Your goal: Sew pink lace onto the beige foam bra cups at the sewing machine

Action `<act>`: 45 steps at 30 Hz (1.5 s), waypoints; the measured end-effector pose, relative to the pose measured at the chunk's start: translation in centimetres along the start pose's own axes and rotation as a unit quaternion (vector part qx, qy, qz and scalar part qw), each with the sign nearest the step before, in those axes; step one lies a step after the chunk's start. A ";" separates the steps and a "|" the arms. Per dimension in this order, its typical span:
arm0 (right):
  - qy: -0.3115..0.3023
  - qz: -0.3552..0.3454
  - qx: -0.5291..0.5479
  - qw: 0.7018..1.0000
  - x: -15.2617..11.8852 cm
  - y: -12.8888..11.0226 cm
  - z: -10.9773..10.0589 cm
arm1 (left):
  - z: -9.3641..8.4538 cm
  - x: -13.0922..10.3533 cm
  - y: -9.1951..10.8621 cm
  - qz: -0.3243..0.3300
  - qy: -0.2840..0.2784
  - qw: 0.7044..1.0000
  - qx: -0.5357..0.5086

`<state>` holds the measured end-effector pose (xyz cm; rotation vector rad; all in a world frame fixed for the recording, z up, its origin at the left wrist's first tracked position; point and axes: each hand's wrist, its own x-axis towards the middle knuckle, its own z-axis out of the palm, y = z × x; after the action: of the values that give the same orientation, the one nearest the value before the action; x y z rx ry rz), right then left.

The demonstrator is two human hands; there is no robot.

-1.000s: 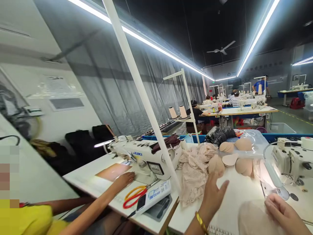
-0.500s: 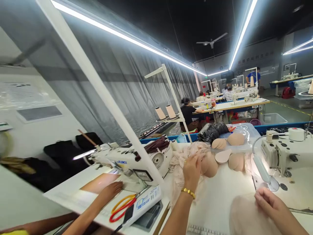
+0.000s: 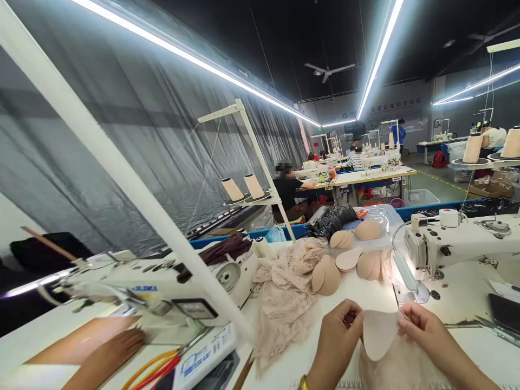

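Grip of both hands is pinched on one beige pad, which hangs between them at the lower right of the frame, its rounded end downward. The left hand point(image 3: 339, 338) has thumb and fingertips at the upper left corner of the beige pad point(image 3: 378, 335), and the right hand point(image 3: 424, 325) grasps the opposite upper corner. Sheer fabric point(image 3: 394, 371) lies below and behind it, reaching the right hand; whether those fingers grasp it too, I cannot tell. A gold bracelet point(image 3: 304, 382) shows at the bottom edge on the left wrist.

Farther up the white table point(image 3: 357, 292), right of centre, lie more beige pads point(image 3: 331, 279), with crumpled lace point(image 3: 284, 319) just beside them on the left. A lit sewing machine point(image 3: 479, 244) stands at the right, near a dark phone point(image 3: 506, 311) by the right edge. In the lower left, a co-worker's hand point(image 3: 117, 346) rests on a brown sheet point(image 3: 71, 344), near red and yellow handles point(image 3: 160, 365).
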<state>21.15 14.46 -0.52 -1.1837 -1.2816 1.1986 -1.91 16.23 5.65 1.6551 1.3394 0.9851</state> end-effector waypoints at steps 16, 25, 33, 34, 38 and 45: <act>0.068 -0.328 -0.303 0.892 -1.2 -4.9 -2.5 | -0.6 5.0 2.2 0.207 -0.198 0.952 0.108; -0.087 -0.308 -0.399 0.859 0.9 0.1 -4.2 | -0.2 2.4 -0.8 0.472 -0.124 0.750 0.447; -0.165 -0.316 -0.437 0.826 3.6 1.8 -8.3 | 6.3 6.8 -1.8 0.473 -0.228 0.698 0.487; -0.166 -0.321 -0.441 0.822 3.6 1.9 -8.6 | 6.8 7.0 -2.0 0.465 -0.230 0.702 0.488; -0.174 -0.303 -0.497 0.794 2.7 1.5 -9.0 | 7.3 6.6 -2.6 0.511 -0.167 0.714 0.449; -0.221 -0.276 -0.522 0.776 1.9 -0.3 -9.1 | 6.9 5.7 -3.2 0.503 -0.122 0.776 0.360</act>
<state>30.09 16.73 0.17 -1.0914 -2.6215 0.2304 3.96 21.68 0.52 3.1340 0.5693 0.7416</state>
